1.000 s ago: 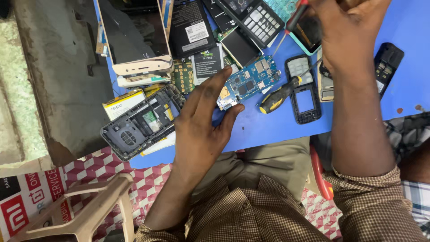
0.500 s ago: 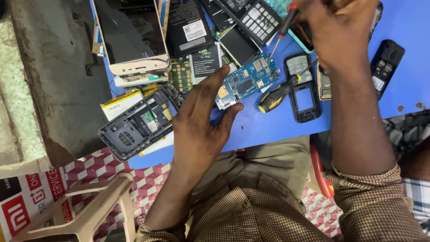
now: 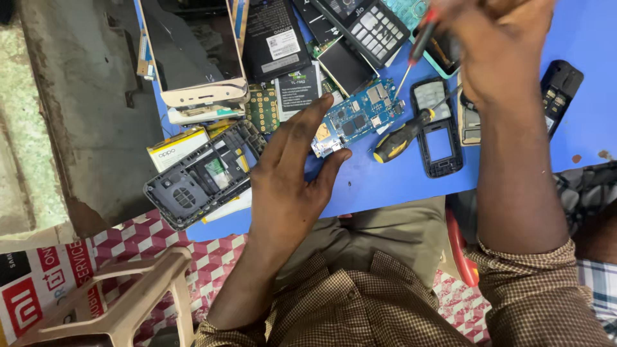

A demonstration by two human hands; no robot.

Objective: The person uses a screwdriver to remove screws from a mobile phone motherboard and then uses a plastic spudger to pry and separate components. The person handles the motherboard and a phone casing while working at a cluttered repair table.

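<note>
While resting on the blue tabletop [image 3: 398, 186], left hand [image 3: 289, 180] pins the blue rectangular circuit board [image 3: 360, 115] between thumb and spread fingers. Beyond the board, right hand [image 3: 495, 51] is clamped on a red-handled thin screwdriver [image 3: 414, 54], tip just above the board.

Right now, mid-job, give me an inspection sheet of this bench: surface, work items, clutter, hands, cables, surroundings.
Surface: blue table, crowded along its far side.
Job's things: blue circuit board flat on the table; red-handled screwdriver with its tip just off the board's right end.
Clutter: black phone frame, yellow-and-black screwdriver, small black phone shell, batteries, keypad phone, phone with a dark screen.
Hands: left hand pinches the board's near left corner; right hand grips the red-handled screwdriver.
Cables: nothing seen.
Surroundings: grey concrete ledge, plastic chair, checked floor mat.
</note>
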